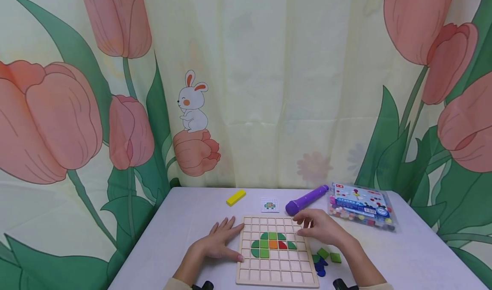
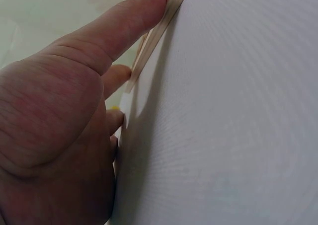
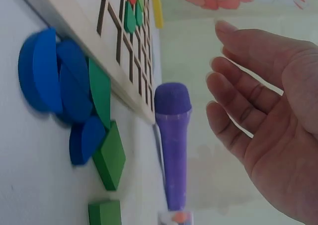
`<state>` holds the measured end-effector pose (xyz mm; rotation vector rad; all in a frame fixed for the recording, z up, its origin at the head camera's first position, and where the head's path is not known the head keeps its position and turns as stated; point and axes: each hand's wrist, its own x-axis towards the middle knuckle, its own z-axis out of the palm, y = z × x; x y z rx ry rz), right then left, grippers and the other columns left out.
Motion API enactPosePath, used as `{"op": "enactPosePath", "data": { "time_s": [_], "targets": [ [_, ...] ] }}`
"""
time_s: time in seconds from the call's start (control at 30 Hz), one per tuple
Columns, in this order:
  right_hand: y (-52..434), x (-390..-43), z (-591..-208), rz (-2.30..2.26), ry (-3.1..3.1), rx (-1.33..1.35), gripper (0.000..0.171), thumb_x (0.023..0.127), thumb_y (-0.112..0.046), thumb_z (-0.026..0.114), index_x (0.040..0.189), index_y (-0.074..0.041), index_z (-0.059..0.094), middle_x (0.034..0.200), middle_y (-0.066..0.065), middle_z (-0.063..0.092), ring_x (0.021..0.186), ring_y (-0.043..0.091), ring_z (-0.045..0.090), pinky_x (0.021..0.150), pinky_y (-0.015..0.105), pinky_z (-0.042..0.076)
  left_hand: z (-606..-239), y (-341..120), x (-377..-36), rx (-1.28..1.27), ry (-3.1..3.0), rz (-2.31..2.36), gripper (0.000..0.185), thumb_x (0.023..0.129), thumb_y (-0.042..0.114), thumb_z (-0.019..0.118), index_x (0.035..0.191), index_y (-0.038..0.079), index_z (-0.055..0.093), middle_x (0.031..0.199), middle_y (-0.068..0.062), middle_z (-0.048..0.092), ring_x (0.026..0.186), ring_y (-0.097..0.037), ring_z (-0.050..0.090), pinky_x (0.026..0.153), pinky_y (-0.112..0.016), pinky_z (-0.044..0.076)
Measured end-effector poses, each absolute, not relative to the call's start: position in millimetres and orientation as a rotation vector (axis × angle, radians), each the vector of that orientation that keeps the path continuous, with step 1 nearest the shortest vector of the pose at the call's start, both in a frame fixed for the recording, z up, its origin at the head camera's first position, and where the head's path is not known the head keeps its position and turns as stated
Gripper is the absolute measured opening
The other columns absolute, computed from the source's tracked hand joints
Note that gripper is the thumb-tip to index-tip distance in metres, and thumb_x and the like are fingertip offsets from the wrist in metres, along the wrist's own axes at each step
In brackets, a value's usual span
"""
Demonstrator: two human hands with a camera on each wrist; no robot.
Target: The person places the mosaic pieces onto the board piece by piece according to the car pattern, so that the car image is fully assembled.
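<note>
A wooden grid board [image 1: 277, 264] lies on the table, with green, orange and red pieces set in several middle squares. My left hand [image 1: 219, 242] is beside its left edge, fingers stretched out; in the left wrist view the thumb [image 2: 124, 29] touches the wooden rim. Above the upper right part of the board hovers my right hand [image 1: 320, 227], its fingers loosely bent and nothing between them in the right wrist view. Beside the board's right edge lie blue half-round pieces [image 3: 39, 71], a dark green rounded piece [image 3: 100, 93] and green square blocks [image 3: 110, 155].
Behind the board are a small pattern card [image 1: 270, 205], a yellow bar [image 1: 236, 197] and a purple microphone [image 1: 306, 200]. A clear plastic box [image 1: 363, 206] of colourful beads stands at the back right. A tulip-printed curtain [image 1: 261, 89] hangs behind the table.
</note>
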<state>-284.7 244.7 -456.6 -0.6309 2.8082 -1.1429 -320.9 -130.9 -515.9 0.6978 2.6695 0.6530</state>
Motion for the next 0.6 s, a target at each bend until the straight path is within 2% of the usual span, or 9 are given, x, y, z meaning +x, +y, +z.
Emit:
{"op": "enactPosePath", "data": {
  "time_s": [0.17, 0.37, 0.6],
  "targets": [
    [262.0, -284.8, -456.4, -1.129, 2.757, -0.633, 0.029, 0.089, -0.016, 0.082, 0.117, -0.012, 0.074, 0.103, 0.009, 0.072, 0.085, 0.015, 0.059, 0.069, 0.024, 0.052, -515.9, -130.9, -321.0, 0.697, 2.669, 0.653, 0.105, 0.075, 0.07, 0.079, 0.163, 0.032, 0.036, 0.175, -0.014, 0.017, 0.163, -0.039, 0.006, 0.128, -0.067, 0.003],
    [286.9, -284.9, -458.0, -1.132, 2.631, -0.639, 0.031, 0.089, -0.01, 0.08, 0.119, -0.002, 0.073, 0.105, 0.013, 0.072, 0.086, 0.018, 0.06, 0.071, 0.023, 0.052, -517.1, -130.7, -322.2, 0.691, 2.671, 0.651, 0.105, 0.075, 0.071, 0.079, 0.163, 0.033, 0.036, 0.175, -0.013, 0.016, 0.163, -0.038, 0.006, 0.128, -0.067, 0.003],
    [311.5, -286.6, -465.7, -1.15, 2.518, -0.635, 0.03, 0.087, -0.006, 0.081, 0.116, -0.001, 0.074, 0.106, 0.016, 0.072, 0.086, 0.018, 0.06, 0.071, 0.024, 0.052, -517.4, -131.0, -322.3, 0.69, 2.669, 0.656, 0.105, 0.074, 0.071, 0.08, 0.162, 0.033, 0.037, 0.175, -0.013, 0.017, 0.163, -0.039, 0.006, 0.127, -0.068, 0.003]
  ]
}}
